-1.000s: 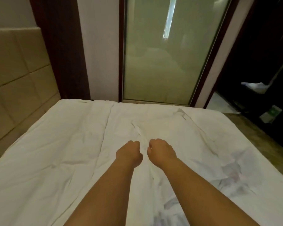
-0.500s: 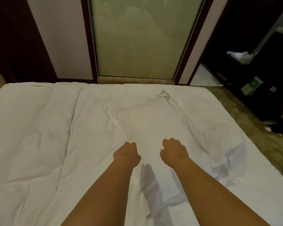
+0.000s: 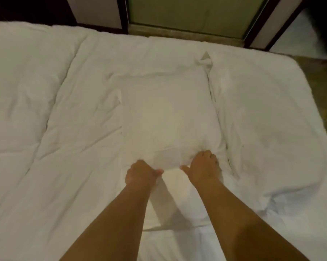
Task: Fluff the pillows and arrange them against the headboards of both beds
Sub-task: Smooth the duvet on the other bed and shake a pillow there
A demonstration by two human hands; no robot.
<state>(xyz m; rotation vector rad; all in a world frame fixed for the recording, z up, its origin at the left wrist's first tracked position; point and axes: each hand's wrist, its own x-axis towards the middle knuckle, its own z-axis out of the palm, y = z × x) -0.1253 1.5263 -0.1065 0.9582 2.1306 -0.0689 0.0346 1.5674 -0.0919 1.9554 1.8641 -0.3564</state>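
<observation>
A white pillow [image 3: 168,117] lies flat in the middle of the bed [image 3: 46,129], lengthwise away from me. Its case is wrinkled and one far corner sticks up. My left hand [image 3: 140,173] grips the pillow's fabric near its near end, fingers curled under a fold. Beside it, my right hand [image 3: 203,166] presses and grips the fabric, thumb pointing left. Both forearms reach in from the bottom. No headboard shows in this view.
The bed is covered by a rumpled white duvet [image 3: 262,129]. Beyond its far edge stand a frosted glass door [image 3: 187,12] and dark wooden frames [image 3: 124,14]. Mottled floor [image 3: 324,81] runs along the bed's right side.
The view has tilted down and closer to the bed. Both hands, fists close together before, now sit wider apart, gripping the pillow's fabric lower in view.
</observation>
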